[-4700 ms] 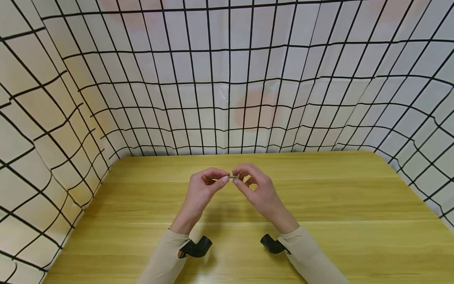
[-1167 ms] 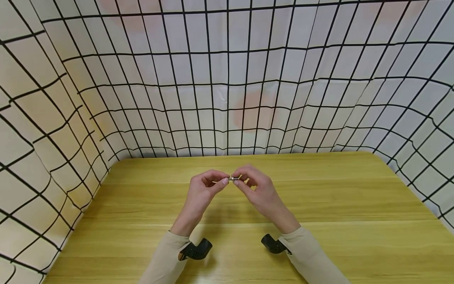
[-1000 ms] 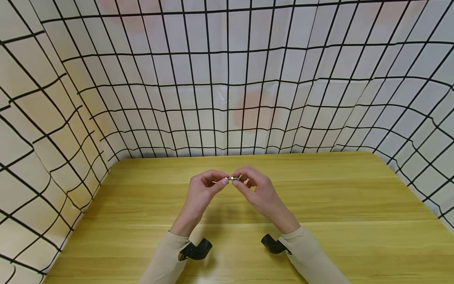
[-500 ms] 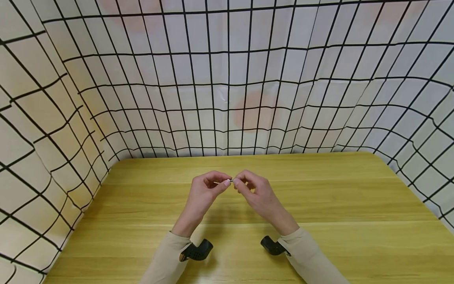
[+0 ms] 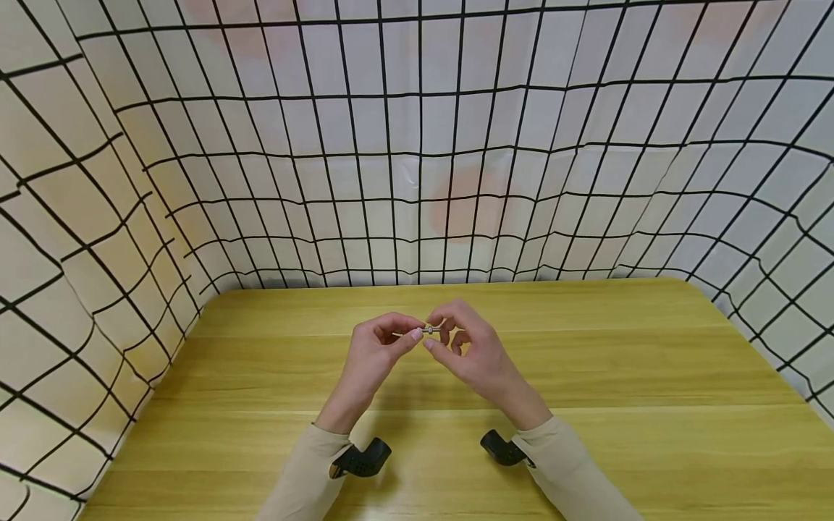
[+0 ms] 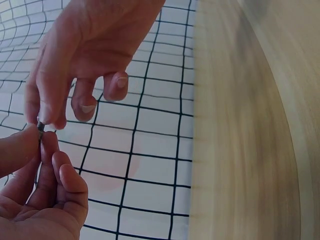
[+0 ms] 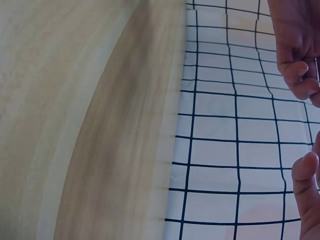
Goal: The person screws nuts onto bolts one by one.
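Note:
Between the two hands, in the head view, lies a small metal bolt [image 5: 436, 330] with a nut [image 5: 429, 329] partway along it. My left hand [image 5: 376, 347] pinches the bolt's left end between thumb and forefinger, holding it level above the table. My right hand [image 5: 470, 346] is around the other end, its thumb apart from its forefinger and the bolt showing between them. In the left wrist view, the dark threaded bolt [image 6: 41, 126] pokes up from the left fingertips, right at the right hand's fingers. The right wrist view shows only parts of both hands, at its right edge.
A wooden table [image 5: 586, 362] spreads under both hands. White sheeting with a black grid [image 5: 365, 166] rises behind the table and at both sides. Black wrist cameras [image 5: 369, 457] are strapped over the beige sleeves [image 5: 302, 474].
Half a second ago the right thumb and fingers were together at the bolt; now they are spread apart, and more of the bolt and nut shows. The left hand keeps its pinch almost unmoved.

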Motion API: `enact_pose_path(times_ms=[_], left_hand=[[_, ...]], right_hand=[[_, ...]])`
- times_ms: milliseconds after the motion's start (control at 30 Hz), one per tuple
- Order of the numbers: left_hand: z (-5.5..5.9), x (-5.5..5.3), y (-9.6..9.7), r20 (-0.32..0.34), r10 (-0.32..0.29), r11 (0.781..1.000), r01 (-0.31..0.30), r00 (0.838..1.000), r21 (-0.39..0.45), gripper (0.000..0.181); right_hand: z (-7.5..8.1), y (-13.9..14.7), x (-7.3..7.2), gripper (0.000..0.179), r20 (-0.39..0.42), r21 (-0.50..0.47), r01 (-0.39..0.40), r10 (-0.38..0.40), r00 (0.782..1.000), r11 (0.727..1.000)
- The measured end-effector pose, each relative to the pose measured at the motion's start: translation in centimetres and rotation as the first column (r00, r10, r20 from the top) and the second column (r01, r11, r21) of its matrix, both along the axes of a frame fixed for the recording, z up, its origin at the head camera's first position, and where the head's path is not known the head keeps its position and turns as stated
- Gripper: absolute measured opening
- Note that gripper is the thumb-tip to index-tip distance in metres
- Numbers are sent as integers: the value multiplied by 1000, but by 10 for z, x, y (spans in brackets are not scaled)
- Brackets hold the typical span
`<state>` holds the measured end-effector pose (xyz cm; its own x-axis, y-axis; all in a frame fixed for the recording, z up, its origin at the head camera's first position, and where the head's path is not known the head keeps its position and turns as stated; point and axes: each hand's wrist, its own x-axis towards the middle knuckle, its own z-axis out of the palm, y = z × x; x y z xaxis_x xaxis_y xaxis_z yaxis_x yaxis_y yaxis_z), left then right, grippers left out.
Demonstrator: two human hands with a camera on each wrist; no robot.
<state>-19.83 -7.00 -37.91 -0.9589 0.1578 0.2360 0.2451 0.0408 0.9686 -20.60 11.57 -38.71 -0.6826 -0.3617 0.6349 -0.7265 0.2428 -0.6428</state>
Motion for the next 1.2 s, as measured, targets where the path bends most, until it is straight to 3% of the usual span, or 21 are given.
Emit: enact_pose_path(times_ms=[200, 333, 533, 767, 900, 1033, 1200], left_hand=[[0, -1, -1, 1, -7, 1000, 7, 1000, -1, 7], [-1, -2, -1, -10, -3, 1000, 3, 1000, -8, 8], [0, -1, 0, -13, -18, 1000, 18, 1000, -4, 9], [2, 2, 1, -13, -13, 1000, 13, 1000, -7, 10], [-2, 0, 0, -36, -1, 1000, 0, 999, -23, 9], [-1, -1, -1, -37, 8, 1000, -9, 999, -23, 8], [-1, -2, -2, -33, 15, 1000, -16, 999, -10, 7]], right_hand=[[18, -4, 13, 21, -39, -9, 24, -24, 999, 1000], [19, -5, 14, 17, -31, -14, 35, -36, 999, 999], [19, -5, 16, 3, 39, -22, 38, -37, 999, 999], [8, -5, 11, 11, 117, -9, 76, -75, 990, 997], [15, -6, 16, 7, 136, 2, 95, -95, 986, 995], [21, -4, 18, 15, 110, -7, 84, -83, 990, 996], [22, -2, 16, 25, 21, -20, 34, -34, 999, 999]])
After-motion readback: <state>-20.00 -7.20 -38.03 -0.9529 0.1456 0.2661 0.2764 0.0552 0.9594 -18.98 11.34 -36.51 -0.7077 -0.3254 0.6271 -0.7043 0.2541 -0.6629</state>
